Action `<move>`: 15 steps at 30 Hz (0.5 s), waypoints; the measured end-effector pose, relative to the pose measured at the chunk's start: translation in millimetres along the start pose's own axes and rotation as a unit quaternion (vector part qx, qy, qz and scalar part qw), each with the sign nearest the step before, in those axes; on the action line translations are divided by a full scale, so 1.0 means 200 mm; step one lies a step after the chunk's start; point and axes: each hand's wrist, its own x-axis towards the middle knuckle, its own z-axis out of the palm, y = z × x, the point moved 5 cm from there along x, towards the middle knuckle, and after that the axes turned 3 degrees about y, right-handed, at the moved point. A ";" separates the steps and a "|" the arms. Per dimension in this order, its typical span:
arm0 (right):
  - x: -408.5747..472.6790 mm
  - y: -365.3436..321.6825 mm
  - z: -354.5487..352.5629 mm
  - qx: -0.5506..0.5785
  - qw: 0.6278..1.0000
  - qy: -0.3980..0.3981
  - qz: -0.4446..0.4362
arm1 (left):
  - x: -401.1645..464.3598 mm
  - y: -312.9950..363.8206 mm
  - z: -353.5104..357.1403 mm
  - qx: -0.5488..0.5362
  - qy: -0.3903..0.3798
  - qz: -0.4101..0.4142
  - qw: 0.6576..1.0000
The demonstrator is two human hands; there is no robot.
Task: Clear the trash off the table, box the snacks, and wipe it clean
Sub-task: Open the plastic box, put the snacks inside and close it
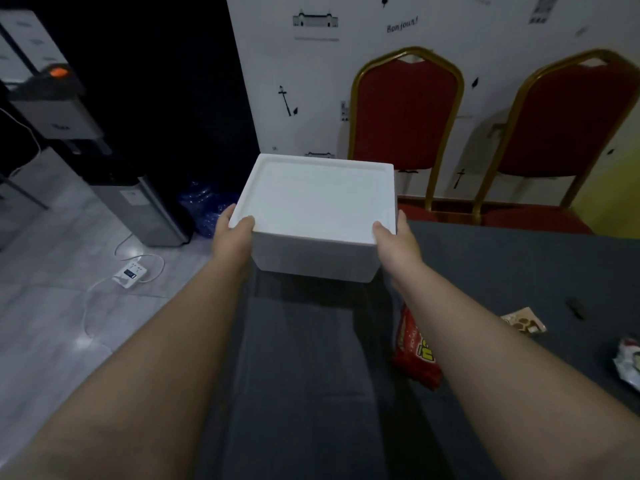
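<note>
A: Which step is this?
B: Boxing snacks. Both hands, left hand (pixel 235 233) and right hand (pixel 393 237), grip the lidded foam box (pixel 315 209) over the worktop (pixel 485 271) edge.
A: Next?
B: Probably set it down, lift the lid; red snack pack (pixel 412 344) lies under the right forearm.

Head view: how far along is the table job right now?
Nothing looks done. In hand: both hands, left and right, hold the lidded white foam box at the table edge. Left: boxing the red snack pack, clearing wrappers, wiping.

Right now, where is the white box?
In the head view, the white box is centre frame, held between both hands over the table's far left corner, in front of the red chairs.
</note>
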 end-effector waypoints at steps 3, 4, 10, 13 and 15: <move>0.02 0.00 0.01 0.012 1.000 0.007 -0.006 | 0.00 -0.01 0.00 -0.014 -0.008 0.012 1.000; 0.01 0.01 0.01 0.018 1.000 0.014 -0.010 | -0.01 -0.02 0.00 -0.031 -0.003 0.014 0.999; -0.08 0.02 0.00 0.074 0.997 0.008 -0.003 | -0.10 -0.06 -0.05 -0.100 0.014 -0.008 0.995; -0.23 0.07 -0.04 0.080 0.997 0.012 0.006 | -0.22 -0.08 -0.13 -0.112 -0.003 -0.035 0.993; -0.37 0.13 -0.10 0.094 0.995 0.019 0.012 | -0.34 -0.08 -0.19 -0.102 -0.031 -0.033 0.994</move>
